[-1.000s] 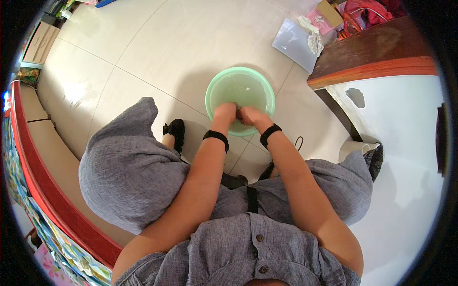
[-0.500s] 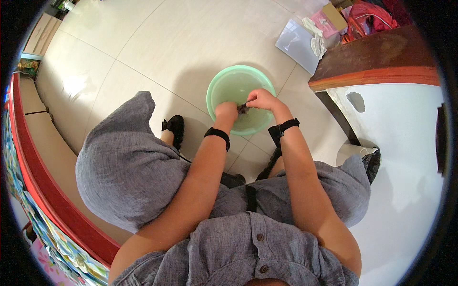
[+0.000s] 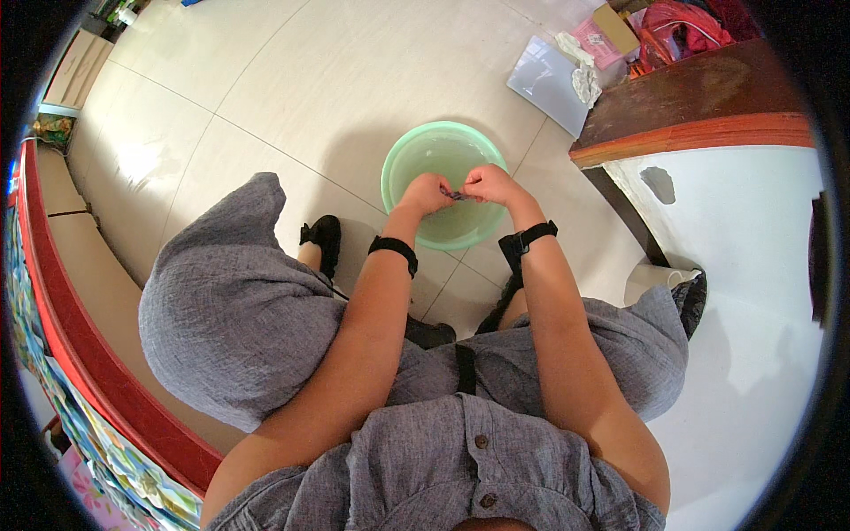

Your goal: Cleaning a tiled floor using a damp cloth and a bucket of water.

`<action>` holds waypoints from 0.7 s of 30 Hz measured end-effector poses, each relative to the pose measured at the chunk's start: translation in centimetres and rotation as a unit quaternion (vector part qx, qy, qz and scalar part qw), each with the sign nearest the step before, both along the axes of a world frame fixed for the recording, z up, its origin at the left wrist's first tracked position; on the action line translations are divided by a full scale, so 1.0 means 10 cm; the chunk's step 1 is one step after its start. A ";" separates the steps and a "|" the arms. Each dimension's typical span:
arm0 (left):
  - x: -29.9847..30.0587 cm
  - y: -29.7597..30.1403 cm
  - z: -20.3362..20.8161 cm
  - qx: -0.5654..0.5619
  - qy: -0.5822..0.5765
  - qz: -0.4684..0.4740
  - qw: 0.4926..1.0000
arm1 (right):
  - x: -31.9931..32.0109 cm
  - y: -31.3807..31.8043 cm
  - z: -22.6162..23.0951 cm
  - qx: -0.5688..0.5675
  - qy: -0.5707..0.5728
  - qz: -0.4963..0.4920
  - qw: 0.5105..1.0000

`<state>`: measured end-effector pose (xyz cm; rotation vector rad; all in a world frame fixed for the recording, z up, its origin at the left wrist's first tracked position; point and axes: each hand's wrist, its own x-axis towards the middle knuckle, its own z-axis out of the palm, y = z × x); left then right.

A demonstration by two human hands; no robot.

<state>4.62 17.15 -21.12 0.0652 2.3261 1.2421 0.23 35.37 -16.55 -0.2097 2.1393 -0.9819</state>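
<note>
A pale green plastic basin (image 3: 400,147) stands on the floor in front of me, with what looks like water in it. Over its middle, my left hand (image 3: 427,192) and my right hand (image 3: 489,185) are close together, both with fingers closed. Between them stretches a small dark, limp piece that looks like cloth (image 3: 458,196); each hand pinches one end. Its exact kind is too small to make out, and my fingers cover part of it.
Pale floor tiles (image 3: 266,97) surround the basin. To the right is a white cabinet (image 3: 735,230) with a brown wooden top (image 3: 691,97). A grey flat panel (image 3: 547,87) and crumpled white tissue (image 3: 585,85) lie beyond. A red-edged bed (image 3: 97,372) runs along the left. My black shoe (image 3: 326,241) is near the basin.
My left hand has risen from low in the basin. The dark piece, bunched near the water before, is now stretched between both hands. The right hand has hardly moved.
</note>
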 end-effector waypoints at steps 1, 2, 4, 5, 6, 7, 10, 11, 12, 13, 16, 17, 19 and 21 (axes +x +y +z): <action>0.01 0.00 0.01 -0.009 0.002 -0.016 1.000 | 0.00 0.00 0.02 0.000 -0.001 0.000 1.000; 0.02 0.01 0.01 -0.009 0.001 -0.016 1.000 | 0.01 0.00 0.03 0.008 0.008 -0.008 1.000; 0.03 0.06 0.03 -0.081 0.006 -0.040 0.996 | 0.00 -0.01 0.06 0.017 0.017 -0.015 1.000; 0.04 0.06 0.04 -0.081 0.006 -0.039 0.996 | 0.00 -0.02 0.08 0.010 0.012 -0.017 1.000; 0.05 0.06 0.04 -0.088 0.000 -0.041 0.995 | 0.00 -0.03 0.09 0.004 0.008 -0.020 1.000; 0.06 0.05 0.04 -0.096 -0.006 -0.041 0.994 | -0.01 -0.06 0.12 0.003 0.006 -0.017 1.000; 0.05 0.07 0.04 -0.129 0.008 -0.043 0.991 | -0.04 -0.11 0.15 -0.010 0.006 -0.069 0.998; 0.04 0.10 0.05 -0.126 0.007 -0.044 0.991 | -0.07 -0.07 0.15 -0.013 0.025 -0.082 0.996; 0.03 0.13 0.07 -0.150 -0.008 -0.055 0.987 | -0.10 -0.03 0.15 -0.016 0.045 -0.095 0.994; 0.03 0.11 0.04 -0.178 -0.025 -0.061 0.982 | -0.14 -0.03 0.17 -0.017 0.045 -0.092 0.995; 0.12 0.00 -0.05 -0.152 -0.002 -0.112 0.982 | -0.29 -0.05 0.23 -0.052 0.064 -0.139 0.987; 0.15 0.00 -0.09 -0.153 -0.005 -0.114 0.982 | -0.33 -0.07 0.21 -0.056 0.081 -0.138 0.985; 0.19 0.01 -0.12 -0.101 -0.030 -0.093 0.990 | -0.33 -0.14 0.15 -0.061 0.098 -0.138 0.984; 0.20 0.03 -0.12 -0.096 -0.035 -0.095 0.990 | -0.29 -0.27 0.06 0.033 0.131 -0.118 0.984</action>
